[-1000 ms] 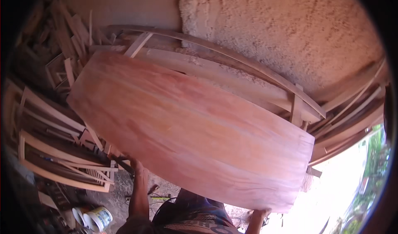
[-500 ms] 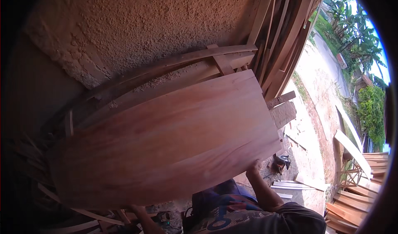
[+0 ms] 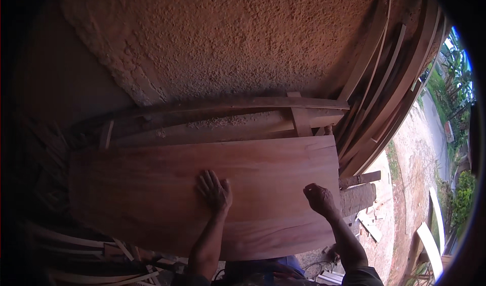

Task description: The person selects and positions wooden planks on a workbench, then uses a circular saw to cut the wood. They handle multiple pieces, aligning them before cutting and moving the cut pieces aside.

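A wide reddish-brown wooden board (image 3: 268, 169) with wavy grain lies flat in front of me, its long side running left to right. My left hand (image 3: 215, 191) rests palm down near the middle of the board, fingers stretched out and slightly spread. Over the right part of the board is my right hand (image 3: 321, 200), its fingers curled in; what they hold, if anything, is hidden. Behind the board's far edge runs a long wooden rail (image 3: 243, 102), crossed by a short upright wood piece (image 3: 300, 119).
Wood shavings (image 3: 223, 121) lie on a ledge behind the board. A rough plastered wall (image 3: 228, 43) rises beyond. Long planks (image 3: 400, 88) lean at the right, and a thick block (image 3: 358, 199) juts past the board's right end. Wood strips (image 3: 76, 240) lie at lower left.
Both hands have left the board's near edge and right corner and are now over its top face. The board appears lower and more level in view.
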